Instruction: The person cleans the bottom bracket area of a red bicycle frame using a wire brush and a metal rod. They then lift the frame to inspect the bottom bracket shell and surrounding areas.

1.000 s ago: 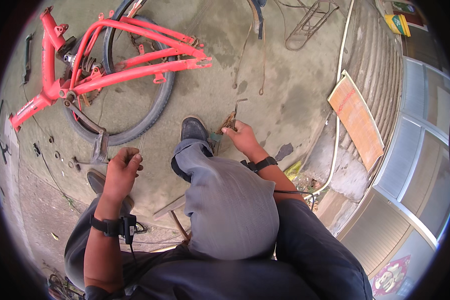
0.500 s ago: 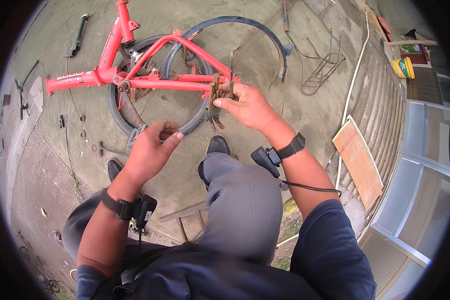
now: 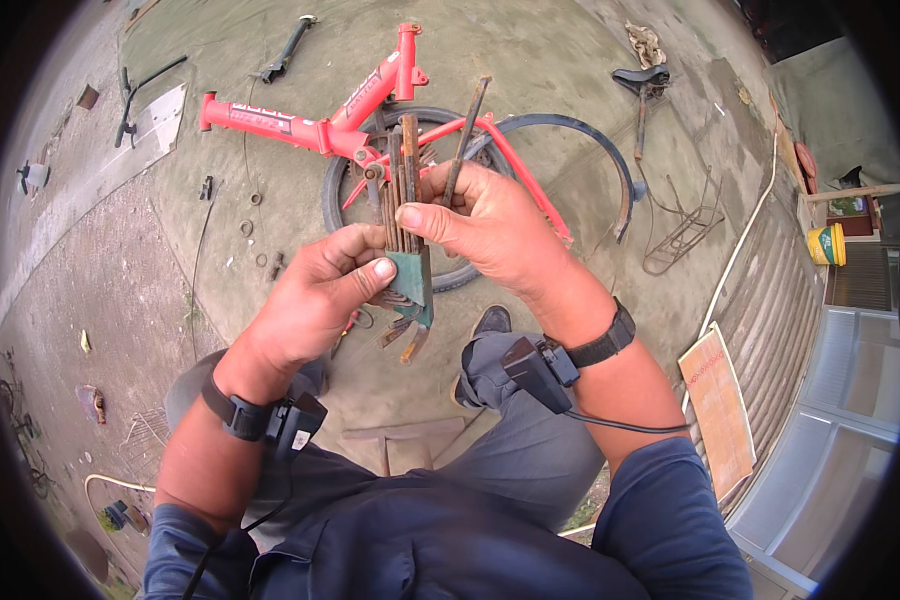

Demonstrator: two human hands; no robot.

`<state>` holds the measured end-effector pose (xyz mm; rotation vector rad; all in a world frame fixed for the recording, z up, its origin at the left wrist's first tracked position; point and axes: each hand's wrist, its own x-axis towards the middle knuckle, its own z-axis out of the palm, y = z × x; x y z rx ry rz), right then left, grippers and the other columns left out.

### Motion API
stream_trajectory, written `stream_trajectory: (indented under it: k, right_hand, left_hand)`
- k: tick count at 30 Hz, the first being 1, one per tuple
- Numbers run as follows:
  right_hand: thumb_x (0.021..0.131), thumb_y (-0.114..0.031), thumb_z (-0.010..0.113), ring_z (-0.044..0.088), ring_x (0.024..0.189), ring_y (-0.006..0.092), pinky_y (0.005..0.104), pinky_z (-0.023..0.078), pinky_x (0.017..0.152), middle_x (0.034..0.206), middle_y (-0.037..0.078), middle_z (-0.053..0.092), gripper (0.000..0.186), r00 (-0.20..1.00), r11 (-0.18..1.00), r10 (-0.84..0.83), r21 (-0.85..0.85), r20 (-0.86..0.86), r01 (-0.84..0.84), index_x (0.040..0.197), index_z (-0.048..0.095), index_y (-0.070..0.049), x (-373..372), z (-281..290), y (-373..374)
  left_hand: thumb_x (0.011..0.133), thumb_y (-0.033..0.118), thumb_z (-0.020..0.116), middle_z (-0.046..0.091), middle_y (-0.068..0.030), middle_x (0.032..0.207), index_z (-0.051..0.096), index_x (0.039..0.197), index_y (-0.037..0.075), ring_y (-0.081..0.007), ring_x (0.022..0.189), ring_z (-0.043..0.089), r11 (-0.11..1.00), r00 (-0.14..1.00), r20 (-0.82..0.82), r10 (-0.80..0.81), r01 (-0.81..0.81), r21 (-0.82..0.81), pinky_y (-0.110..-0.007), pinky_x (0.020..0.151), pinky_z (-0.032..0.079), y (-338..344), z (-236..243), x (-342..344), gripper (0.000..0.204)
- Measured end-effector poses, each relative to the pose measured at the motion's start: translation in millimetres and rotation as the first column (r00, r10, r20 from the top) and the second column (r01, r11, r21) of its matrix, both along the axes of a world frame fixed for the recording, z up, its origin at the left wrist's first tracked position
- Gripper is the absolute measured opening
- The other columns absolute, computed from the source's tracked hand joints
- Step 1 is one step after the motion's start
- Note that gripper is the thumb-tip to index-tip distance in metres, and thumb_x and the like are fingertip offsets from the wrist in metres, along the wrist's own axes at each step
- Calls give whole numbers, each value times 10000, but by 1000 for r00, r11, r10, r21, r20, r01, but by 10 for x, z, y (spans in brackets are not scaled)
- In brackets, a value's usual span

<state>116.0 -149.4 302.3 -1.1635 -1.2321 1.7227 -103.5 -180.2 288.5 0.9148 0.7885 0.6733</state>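
Note:
Between my hands is a rusty hex key set [image 3: 410, 278] with a worn green holder and several brown keys side by side, their bent ends poking out below. My left hand [image 3: 315, 295] pinches the green holder between thumb and fingers. On the upper shanks, my right hand [image 3: 495, 230] closes with its thumb across them. One longer rusty key [image 3: 467, 130] slants up from behind the right hand's fingers. Beyond lies a red bicycle frame [image 3: 365, 100], partly hidden by my hands, over a black-tyred wheel [image 3: 334, 195].
A dark curved fender or tyre [image 3: 580, 140] arcs to the right of the frame. Further right are a saddle on its post [image 3: 640, 82] and a wire rack [image 3: 685, 235]. A seat post-like tube [image 3: 290, 50] lies at the far left. A tan board [image 3: 718, 405] leans near the right wall.
My hands have brought the hex key set closer and more upright. My left hand, apart before, now grips the green holder. The view has shifted, so the bicycle sits farther off and rightward.

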Motion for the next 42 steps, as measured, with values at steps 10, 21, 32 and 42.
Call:
stream_trajectory:
  k: [10, 21, 32, 42]
  right_hand:
    - [1062, -498, 570, 583, 845, 84, 246, 472, 782, 913, -11, 625, 474, 957, 978, -164, -163, -238, 127, 1098, 664, -34, -416, -178, -385]
    - [1079, -500, 522, 636, 839, 170, 335, 545, 792, 946, 54, 645, 450, 763, 888, -454, -307, -461, 343, 1098, 616, -60, -603, -385, -226]
    - [1063, -576, 488, 661, 635, 226, 386, 570, 594, 833, 67, 658, 495, 620, 743, -668, -416, -411, 525, 1018, 598, -96, -657, -320, -195]
    - [1051, -632, 464, 652, 632, 208, 362, 570, 564, 837, 68, 647, 529, 594, 775, -632, -377, -498, 508, 952, 566, -123, -625, -248, -153]
  left_hand:
    - [1058, 224, 633, 680, -12, 1109, 602, 1308, 17, -94, 960, 643, 955, 970, 241, 25, 49, -293, -264, 836, 521, -234, -81, -183, 326]
    - [948, 276, 793, 637, -109, 1214, 421, 1454, -12, -177, 1017, 657, 984, 989, 134, 64, -41, -171, -323, 896, 553, -279, -85, -274, 690]
    - [857, 284, 877, 604, -216, 1342, 331, 1539, -31, -230, 1097, 661, 918, 968, -227, 107, -8, 396, -357, 919, 577, -431, -94, -103, 929]
    - [997, 276, 706, 629, -201, 1268, 317, 1551, -53, -238, 1071, 671, 791, 947, -270, 175, 28, 611, -363, 898, 573, -483, -103, -17, 753]
